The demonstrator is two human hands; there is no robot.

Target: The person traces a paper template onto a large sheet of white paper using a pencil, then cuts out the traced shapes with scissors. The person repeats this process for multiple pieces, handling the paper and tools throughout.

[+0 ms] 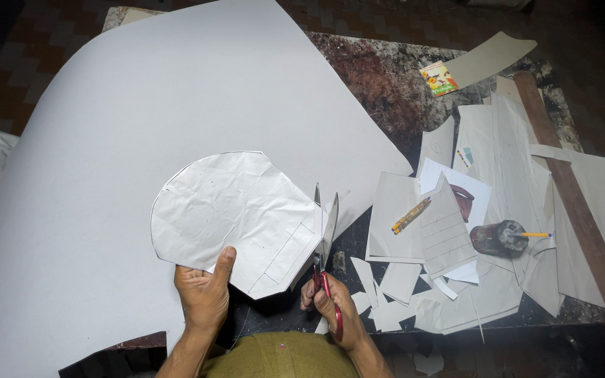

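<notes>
Left hand (204,294) pinched the crumpled paper pattern (236,217) by its lower edge, above the big grey card sheet (106,140). Right hand (330,304) gripped red-handled scissors (323,245), blades apparently open at the pattern's right edge. Risk: one-point hold let the paper flex, so the cut could wander.
</notes>
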